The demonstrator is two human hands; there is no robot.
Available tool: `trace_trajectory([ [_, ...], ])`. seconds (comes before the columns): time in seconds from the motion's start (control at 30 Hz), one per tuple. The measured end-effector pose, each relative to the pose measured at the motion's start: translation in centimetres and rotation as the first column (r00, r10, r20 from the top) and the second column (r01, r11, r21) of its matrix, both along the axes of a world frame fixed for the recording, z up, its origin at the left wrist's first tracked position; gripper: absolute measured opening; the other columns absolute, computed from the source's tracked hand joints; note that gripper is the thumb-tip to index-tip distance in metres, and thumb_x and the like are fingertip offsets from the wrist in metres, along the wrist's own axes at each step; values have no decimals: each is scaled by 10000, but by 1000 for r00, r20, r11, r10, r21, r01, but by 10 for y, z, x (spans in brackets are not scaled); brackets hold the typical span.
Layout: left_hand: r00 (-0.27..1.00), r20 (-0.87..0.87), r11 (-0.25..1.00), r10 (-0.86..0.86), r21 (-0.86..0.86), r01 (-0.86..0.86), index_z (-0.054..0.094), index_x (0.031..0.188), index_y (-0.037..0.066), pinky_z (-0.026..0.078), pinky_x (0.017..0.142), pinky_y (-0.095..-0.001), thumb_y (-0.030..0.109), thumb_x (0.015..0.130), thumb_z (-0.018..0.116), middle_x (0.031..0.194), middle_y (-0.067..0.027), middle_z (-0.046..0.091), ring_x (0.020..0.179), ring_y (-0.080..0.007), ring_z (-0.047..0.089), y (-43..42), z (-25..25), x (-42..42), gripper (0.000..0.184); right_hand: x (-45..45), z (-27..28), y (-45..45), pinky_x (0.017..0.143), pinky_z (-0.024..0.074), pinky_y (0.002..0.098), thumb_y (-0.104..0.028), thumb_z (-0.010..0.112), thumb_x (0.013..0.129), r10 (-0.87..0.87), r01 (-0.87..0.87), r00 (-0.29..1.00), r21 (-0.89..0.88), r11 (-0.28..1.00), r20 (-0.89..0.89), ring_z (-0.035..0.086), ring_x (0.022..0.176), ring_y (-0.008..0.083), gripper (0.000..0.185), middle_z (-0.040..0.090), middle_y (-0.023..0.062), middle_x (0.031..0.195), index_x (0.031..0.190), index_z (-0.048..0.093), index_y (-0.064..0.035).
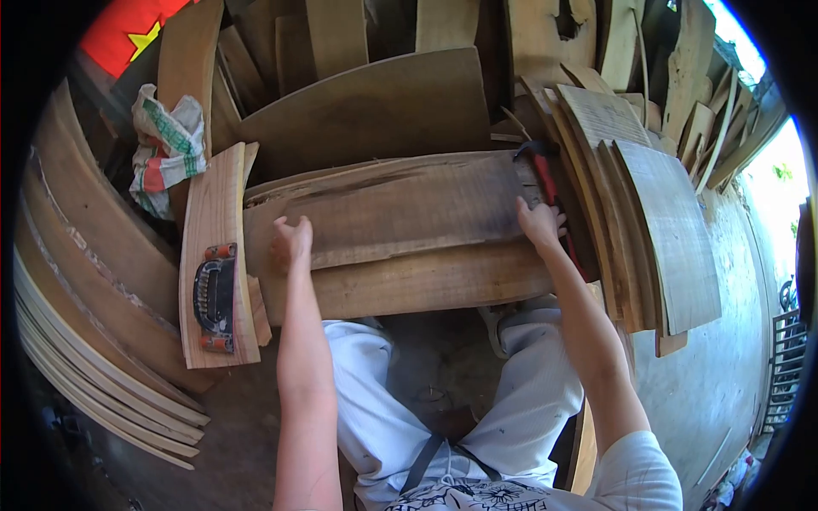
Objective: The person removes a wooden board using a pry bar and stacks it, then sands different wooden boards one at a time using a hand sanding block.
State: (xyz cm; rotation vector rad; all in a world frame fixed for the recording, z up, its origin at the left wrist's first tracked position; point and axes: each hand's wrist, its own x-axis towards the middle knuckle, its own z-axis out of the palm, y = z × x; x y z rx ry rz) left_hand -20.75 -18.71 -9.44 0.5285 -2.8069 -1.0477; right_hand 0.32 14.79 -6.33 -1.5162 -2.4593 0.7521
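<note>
A wide, dark-stained wooden board (409,204) lies across in front of my knees, on top of a lighter plank (426,281). My left hand (292,243) is over the board's left part, thumb and forefinger apart; its other fingers are partly hidden. At the board's right end is my right hand (541,223), thumb apart and fingers loosely bent. Those fingers overlap the red handle of a hammer (544,175), whose dark head points away from me. Whether they touch the handle I cannot make out.
At left, a curved board (213,170) carries a black tool with orange ends (215,298). A woven sack (169,145) hangs behind it. Stacked boards (669,230) stand at right, long curved planks (102,375) at far left. More boards lean at the back.
</note>
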Motion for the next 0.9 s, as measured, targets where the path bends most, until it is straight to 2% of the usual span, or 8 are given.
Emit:
trace_trajectory([
  [0.2, 991, -17, 977, 135, -165, -136, 516, 993, 208, 239, 875, -441, 415, 658, 554, 1043, -155, 501, 1038, -308, 392, -19, 34, 17, 396, 20, 12, 4, 748, 402, 430, -391, 569, 700, -67, -83, 958, -493, 866, -280, 405, 1062, 284, 546, 484, 192, 1046, 1022, 490, 43],
  [0.27, 992, -22, 974, 122, -191, -124, 514, 997, 210, 235, 877, -435, 420, 659, 547, 1040, -150, 505, 1035, -312, 393, -22, 42, 19, 399, 23, 28, -2, 748, 406, 421, -361, 597, 689, -186, -128, 935, -774, 620, -303, 454, 994, 256, 519, 517, 121, 992, 1038, 480, 4],
  [0.37, 993, -46, 959, 113, -255, -121, 544, 964, 204, 284, 854, -417, 419, 664, 523, 1008, -147, 532, 991, -295, 445, -27, 44, 24, 369, 34, 67, -16, 697, 414, 379, -355, 614, 681, -93, -238, 938, -815, 529, -334, 466, 932, 198, 478, 515, 88, 975, 1034, 488, -58],
  [0.47, 983, -185, 998, 13, 56, -3, 610, 848, 120, 413, 721, -350, 362, 673, 529, 849, -141, 595, 796, -242, 558, -60, -12, -15, 309, 39, 67, -13, 701, 430, 360, -271, 596, 705, -244, -392, 859, -885, 251, -449, 497, 901, 168, 392, 524, 78, 977, 1019, 495, -59],
  [0.57, 980, -197, 944, -10, 321, 74, 574, 845, -5, 409, 712, -275, 226, 691, 587, 846, -95, 586, 792, -163, 539, -66, -31, -27, 278, 47, 95, -26, 680, 430, 321, -221, 598, 696, -309, -549, 682, -744, 381, -662, 522, 840, 155, 341, 542, 67, 930, 980, 511, -53],
  [0.67, 940, -337, 873, -51, 441, 206, 543, 892, 2, 400, 732, -262, 203, 727, 575, 912, -96, 567, 823, -166, 530, -40, 16, -15, 261, 74, 145, -48, 677, 434, 300, -168, 626, 642, -452, -454, 592, -740, 497, -667, 492, 895, 160, 474, 526, 61, 961, 1065, 451, -45],
  [0.77, 844, -490, 778, -218, 435, 454, 504, 962, -2, 388, 762, -252, 217, 776, 546, 941, -106, 553, 884, -157, 513, -1, 88, 19, 290, 112, 150, -44, 638, 449, 273, -135, 574, 677, -595, -517, 365, -688, 510, -716, 546, 678, 158, 225, 568, 47, 802, 882, 548, -46],
  [0.9, 557, -530, 730, -639, -192, 656, 495, 1080, 134, 242, 897, -477, 360, 784, 487, 1103, -134, 491, 1052, -284, 431, 86, 161, 113, 373, 174, 169, -44, 661, 468, 306, -148, 519, 719, -613, -510, 179, -606, 611, -769, 572, 724, 186, 173, 588, 94, 817, 824, 557, -16],
])
